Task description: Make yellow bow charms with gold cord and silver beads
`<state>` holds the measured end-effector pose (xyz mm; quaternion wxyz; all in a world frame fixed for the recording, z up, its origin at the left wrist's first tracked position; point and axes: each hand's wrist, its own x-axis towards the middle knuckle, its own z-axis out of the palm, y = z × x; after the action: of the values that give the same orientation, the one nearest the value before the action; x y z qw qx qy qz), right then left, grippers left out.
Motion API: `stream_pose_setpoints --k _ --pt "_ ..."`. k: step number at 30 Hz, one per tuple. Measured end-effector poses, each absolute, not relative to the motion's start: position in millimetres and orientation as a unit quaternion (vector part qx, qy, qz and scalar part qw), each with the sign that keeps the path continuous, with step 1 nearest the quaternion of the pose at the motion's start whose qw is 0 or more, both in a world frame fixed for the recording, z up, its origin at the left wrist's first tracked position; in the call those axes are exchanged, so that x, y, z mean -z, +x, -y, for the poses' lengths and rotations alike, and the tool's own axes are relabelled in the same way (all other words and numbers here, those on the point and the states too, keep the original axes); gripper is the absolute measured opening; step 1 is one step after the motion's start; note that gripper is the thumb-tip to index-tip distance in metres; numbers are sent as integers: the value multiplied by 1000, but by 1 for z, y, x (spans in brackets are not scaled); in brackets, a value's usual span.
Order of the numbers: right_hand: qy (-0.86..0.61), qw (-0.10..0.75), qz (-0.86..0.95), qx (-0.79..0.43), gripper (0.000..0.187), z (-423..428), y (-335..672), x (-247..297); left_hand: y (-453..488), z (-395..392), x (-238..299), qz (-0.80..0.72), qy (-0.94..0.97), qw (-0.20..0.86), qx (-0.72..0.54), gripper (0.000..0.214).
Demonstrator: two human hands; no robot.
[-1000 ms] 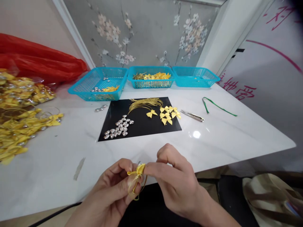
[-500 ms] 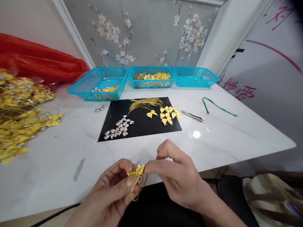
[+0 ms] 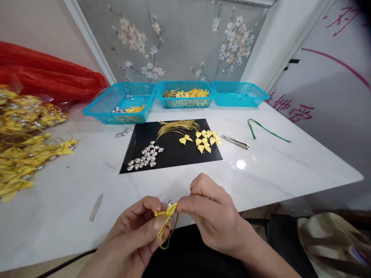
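Note:
Both my hands meet at the table's near edge, pinching one small yellow ribbon bow (image 3: 167, 212). My left hand (image 3: 136, 237) grips it from below between thumb and fingers. My right hand (image 3: 213, 218) pinches its right side. A silver bead (image 3: 169, 202) peeks out just above the bow, and a gold cord loop (image 3: 166, 236) hangs under it. On the black mat (image 3: 171, 152) lie a cluster of silver beads (image 3: 145, 156), a bundle of gold cords (image 3: 176, 126) and several yellow bows (image 3: 206, 139).
Three blue baskets (image 3: 185, 101) stand along the far edge of the white table (image 3: 275, 166). A heap of yellow bows with beads (image 3: 21, 148) lies at left before red plastic (image 3: 52, 79). Small snips (image 3: 236, 142) and a green ribbon (image 3: 265, 129) lie at right.
My hands have shifted only slightly while working on the bow; the hanging cord loop has swung a little. Nothing on the table moved.

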<state>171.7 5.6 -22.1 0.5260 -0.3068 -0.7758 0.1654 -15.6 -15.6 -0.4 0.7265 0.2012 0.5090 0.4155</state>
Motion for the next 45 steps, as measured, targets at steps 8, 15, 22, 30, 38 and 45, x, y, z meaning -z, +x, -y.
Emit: stream_pose_setpoints --k 8,15,22,30,38,45 --pt "-323 533 767 -151 25 -3 165 24 -15 14 4 -504 216 722 -421 22" --pt "-318 556 696 -326 15 1 165 28 -5 17 -10 -516 237 704 -426 25" --pt "-305 555 668 -391 16 6 164 27 -1 23 -8 -546 325 626 -451 22" --pt "-343 554 652 -388 18 5 164 28 0 25 -13 -575 348 572 -470 17" --pt "-373 575 646 -335 22 15 157 20 -11 18 -5 -543 368 625 -424 15" --pt "-415 518 677 -319 20 5 177 9 -7 13 -21 -557 308 639 -431 19"
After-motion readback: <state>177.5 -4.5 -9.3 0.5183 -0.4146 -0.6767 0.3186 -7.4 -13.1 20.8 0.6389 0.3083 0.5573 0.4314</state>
